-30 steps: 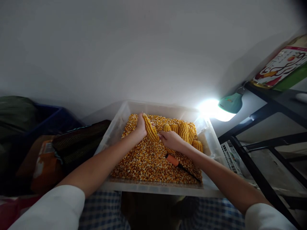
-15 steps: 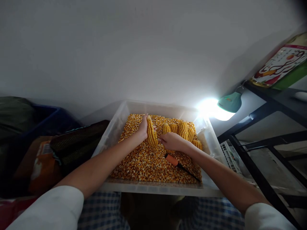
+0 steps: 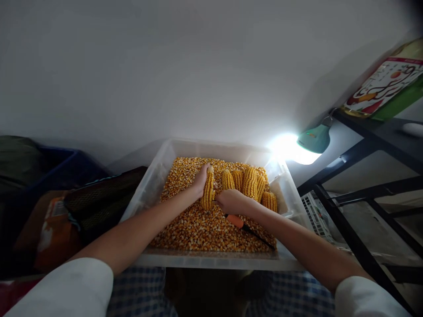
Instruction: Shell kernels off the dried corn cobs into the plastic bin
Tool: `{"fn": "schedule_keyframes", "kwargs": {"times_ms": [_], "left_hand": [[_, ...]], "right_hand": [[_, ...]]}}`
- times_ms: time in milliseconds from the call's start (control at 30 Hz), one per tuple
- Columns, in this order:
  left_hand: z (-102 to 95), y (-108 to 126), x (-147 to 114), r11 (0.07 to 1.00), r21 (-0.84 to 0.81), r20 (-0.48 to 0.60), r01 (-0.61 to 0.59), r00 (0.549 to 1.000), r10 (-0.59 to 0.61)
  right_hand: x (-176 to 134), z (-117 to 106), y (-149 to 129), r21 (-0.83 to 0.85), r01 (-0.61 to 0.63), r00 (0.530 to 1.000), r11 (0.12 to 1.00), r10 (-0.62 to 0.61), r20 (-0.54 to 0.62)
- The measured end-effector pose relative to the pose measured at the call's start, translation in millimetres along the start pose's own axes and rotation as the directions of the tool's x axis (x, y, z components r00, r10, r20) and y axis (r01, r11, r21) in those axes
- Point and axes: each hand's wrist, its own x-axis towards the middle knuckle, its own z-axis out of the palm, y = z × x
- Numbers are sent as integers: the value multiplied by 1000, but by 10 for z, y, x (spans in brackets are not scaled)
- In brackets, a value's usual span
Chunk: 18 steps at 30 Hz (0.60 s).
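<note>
My left hand (image 3: 200, 181) is closed round a yellow corn cob (image 3: 208, 191), held nearly upright over the loose kernels (image 3: 194, 229). Against the cob's lower right side, my right hand (image 3: 230, 201) has its fingers curled in; whether they pinch anything small is hidden. Just below that hand, a tool with an orange handle (image 3: 235, 221) and a dark shaft lies on the kernels. Several more whole corn cobs (image 3: 250, 182) rest to the right, behind my right hand. All of this sits in a translucent plastic bin (image 3: 145, 189).
A lit green lamp (image 3: 313, 138) hangs from a dark metal rack (image 3: 350, 127) at the right. On the rack stands a labelled bottle (image 3: 386, 83). At the left are a blue crate (image 3: 76, 160) and a dark mesh bag (image 3: 102, 202). A pale wall rises behind the bin.
The cob in my left hand has turned more upright and shifted slightly. My right hand has moved a little down and left, staying by the cob. The camera view has shifted slightly.
</note>
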Motion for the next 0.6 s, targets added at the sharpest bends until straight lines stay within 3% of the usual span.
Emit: {"fn": "schedule_keyframes", "kwargs": {"times_ms": [167, 500, 600], "left_hand": [[-23, -74, 55, 1000, 21, 34, 12, 999, -12], [-5, -32, 28, 995, -10, 61, 99, 993, -98], [-12, -55, 42, 997, 18, 89, 73, 993, -74]], "right_hand": [[20, 39, -3, -9, 10, 1000, 1000, -10, 27], [-75, -129, 39, 25, 19, 1000, 999, -20, 19], [-75, -122, 40, 17, 32, 999, 999, -33, 18]]}}
